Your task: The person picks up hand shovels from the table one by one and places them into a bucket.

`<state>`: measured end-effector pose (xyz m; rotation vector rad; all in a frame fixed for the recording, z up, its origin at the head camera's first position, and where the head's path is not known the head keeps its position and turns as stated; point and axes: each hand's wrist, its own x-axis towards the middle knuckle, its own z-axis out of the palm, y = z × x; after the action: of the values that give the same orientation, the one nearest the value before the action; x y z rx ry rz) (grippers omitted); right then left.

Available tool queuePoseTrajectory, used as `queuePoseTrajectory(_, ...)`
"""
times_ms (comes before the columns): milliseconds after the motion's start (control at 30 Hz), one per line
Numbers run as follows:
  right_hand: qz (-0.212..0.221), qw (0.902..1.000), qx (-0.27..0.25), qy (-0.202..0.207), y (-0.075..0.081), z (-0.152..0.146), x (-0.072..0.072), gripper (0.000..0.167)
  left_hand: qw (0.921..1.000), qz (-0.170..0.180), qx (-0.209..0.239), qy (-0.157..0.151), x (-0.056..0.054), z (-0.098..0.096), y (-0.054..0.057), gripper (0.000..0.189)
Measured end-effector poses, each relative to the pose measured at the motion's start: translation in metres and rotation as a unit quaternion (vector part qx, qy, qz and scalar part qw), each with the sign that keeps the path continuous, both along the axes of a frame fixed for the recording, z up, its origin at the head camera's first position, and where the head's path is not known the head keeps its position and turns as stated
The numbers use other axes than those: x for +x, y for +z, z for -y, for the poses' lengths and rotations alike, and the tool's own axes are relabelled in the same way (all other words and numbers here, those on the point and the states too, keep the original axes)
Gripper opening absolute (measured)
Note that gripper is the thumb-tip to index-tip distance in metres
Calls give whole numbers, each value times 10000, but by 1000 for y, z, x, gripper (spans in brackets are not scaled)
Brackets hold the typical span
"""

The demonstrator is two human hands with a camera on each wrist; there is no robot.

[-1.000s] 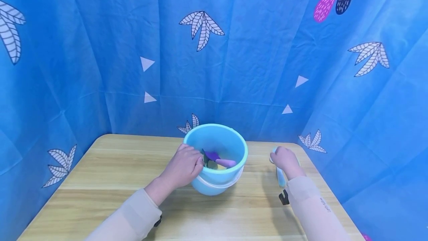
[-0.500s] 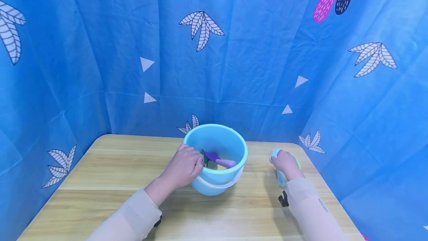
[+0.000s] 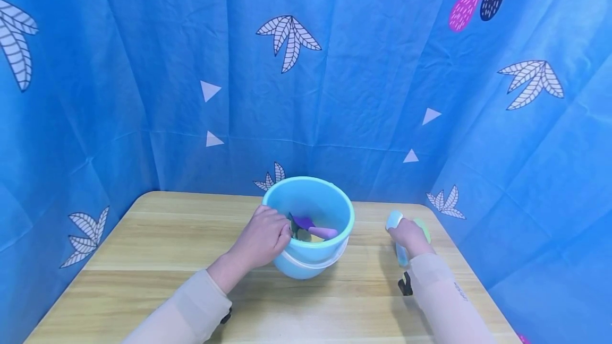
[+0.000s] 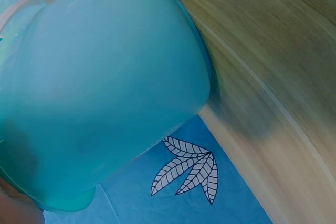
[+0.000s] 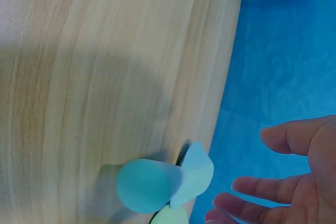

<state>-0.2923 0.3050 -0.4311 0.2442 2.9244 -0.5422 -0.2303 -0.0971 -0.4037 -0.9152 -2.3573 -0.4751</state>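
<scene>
On the worktop (image 3: 167, 238), right end: one pale-blue piece (image 5: 144, 186), presumably plastic, light, stiff and rather slippery, probably best pinched mid-length; right hand (image 3: 411, 236) just beside it, thumb and fingers spread, holding nothing. Centre: one blue bucket (image 3: 311, 198), left hand (image 3: 263, 235) gripping its rim.

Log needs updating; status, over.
Left hand gripping round light-blue plastic bucket. Right hand open, empty, near light-blue rounded piece. Possible obstacle: rounded light-green piece close by.

Blue patterned curtain (image 3: 363, 89) behind wooden table (image 3: 181, 243)
</scene>
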Motion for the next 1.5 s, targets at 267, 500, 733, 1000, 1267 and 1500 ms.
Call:
queuePoseTrajectory(267,137,9999,-79,-15,-2,-1,0,65,10000,14,-20,10,0,0,1,29)
queuePoseTrajectory(500,335,9993,-118,-135,-6,-3,-3,68,10000,18,-28,32,0,-1,3,29)
queuePoseTrajectory(733,369,9991,-142,-122,-11,-5,-2,61,9999,68,-67,58,-1,-1,2,29)
queuePoseTrajectory(1000,366,9990,-203,-131,-16,-7,-3,55,10000,31,-9,8,0,-1,3,28)
queuePoseTrajectory(1267,521,9957,-653,-394,-25,-10,-4,45,10000,57,-17,43,0,0,1,29)
queuePoseTrajectory(1500,581,9942,-788,-435,-31,-12,-2,37,10000,61,14,31,1,0,-1,29)
